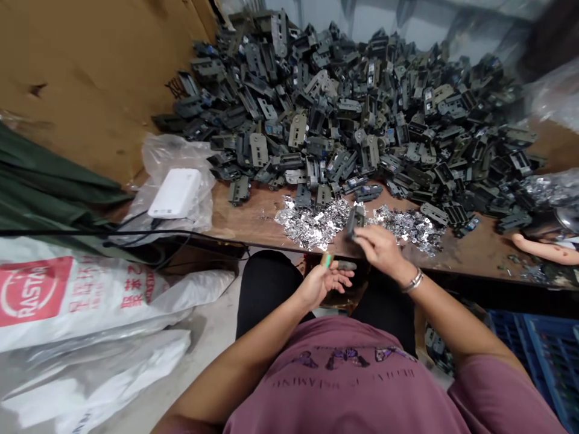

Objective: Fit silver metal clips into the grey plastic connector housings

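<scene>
My right hand (380,246) grips a dark grey, slotted plastic housing (356,220) between thumb and fingers, just over the bench's front edge. Lower and to the left, my left hand (322,283) is open with its palm turned up and the fingers apart. A green band wraps its thumb and a dark cover sits on one finger. Small shiny metal clips (312,222) lie in a heap beyond my hands, and a second heap of metal clips (409,228) is to the right. Behind them rises a large pile of similar grey housings (335,114).
On the left a white box (175,193) lies on clear plastic wrap, with a black cable (136,232) running past. White printed sacks (104,295) stand below. At right, another person's arm (545,249) reaches in near a metal container (554,224). Blue crates (543,355) are under the bench.
</scene>
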Demonstrator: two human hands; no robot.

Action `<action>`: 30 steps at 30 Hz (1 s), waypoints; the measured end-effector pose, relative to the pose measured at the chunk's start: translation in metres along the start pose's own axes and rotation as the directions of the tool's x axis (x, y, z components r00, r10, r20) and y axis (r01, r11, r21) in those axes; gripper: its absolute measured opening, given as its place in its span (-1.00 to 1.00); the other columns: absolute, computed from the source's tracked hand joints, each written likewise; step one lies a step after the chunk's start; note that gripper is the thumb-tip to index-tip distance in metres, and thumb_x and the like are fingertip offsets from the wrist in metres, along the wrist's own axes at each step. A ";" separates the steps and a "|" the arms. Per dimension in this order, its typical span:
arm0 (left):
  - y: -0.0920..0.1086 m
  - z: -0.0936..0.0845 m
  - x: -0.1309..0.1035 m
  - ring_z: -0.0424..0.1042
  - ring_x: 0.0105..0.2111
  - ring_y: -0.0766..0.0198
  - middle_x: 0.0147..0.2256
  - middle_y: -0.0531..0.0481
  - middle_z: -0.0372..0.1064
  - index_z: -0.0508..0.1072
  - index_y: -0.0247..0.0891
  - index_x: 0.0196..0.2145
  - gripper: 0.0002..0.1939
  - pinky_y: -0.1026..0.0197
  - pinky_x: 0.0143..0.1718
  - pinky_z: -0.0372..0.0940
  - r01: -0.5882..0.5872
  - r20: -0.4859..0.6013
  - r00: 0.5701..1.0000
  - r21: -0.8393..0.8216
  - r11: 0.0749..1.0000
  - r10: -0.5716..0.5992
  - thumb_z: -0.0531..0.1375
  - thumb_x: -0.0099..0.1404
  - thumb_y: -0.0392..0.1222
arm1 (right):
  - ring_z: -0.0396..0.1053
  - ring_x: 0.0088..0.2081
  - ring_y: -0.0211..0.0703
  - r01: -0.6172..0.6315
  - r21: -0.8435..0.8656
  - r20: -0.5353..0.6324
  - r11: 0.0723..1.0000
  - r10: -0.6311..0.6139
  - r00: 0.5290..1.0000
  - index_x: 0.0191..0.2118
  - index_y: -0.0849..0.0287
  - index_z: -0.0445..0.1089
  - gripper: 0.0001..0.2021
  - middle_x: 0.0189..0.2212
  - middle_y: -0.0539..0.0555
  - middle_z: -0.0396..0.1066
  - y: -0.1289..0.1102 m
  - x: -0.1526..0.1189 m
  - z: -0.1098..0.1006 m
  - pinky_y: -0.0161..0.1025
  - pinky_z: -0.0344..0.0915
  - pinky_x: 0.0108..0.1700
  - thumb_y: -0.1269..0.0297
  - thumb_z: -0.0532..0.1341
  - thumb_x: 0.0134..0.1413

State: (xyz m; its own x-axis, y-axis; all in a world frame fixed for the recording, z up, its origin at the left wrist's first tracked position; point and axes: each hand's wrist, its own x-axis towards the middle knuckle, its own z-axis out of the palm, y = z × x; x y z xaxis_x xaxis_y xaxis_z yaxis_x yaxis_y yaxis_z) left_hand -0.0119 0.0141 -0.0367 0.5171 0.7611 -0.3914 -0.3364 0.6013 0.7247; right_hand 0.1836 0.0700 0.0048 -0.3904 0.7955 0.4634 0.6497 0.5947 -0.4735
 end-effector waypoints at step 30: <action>0.013 0.030 -0.011 0.48 -0.31 0.26 -0.23 -0.08 0.52 0.42 -0.27 -0.21 -0.56 0.20 -0.22 0.37 -0.318 -0.037 0.914 0.551 0.772 0.403 0.44 -0.05 -0.19 | 0.33 -0.54 -0.35 -0.393 0.227 0.448 0.891 0.262 0.855 -0.38 0.17 0.51 -0.90 -0.56 -0.06 0.46 -0.033 -0.027 -0.042 -0.37 0.18 -0.42 0.42 0.23 0.08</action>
State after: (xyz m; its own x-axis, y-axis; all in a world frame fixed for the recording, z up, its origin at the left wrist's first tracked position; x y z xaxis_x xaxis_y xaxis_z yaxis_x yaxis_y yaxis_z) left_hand 0.0012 0.0060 -0.0063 0.3084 0.9473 -0.0866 0.0096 0.0879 0.9961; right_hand 0.2000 0.0237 0.0392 -0.4556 0.8879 -0.0640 0.5843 0.2440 -0.7740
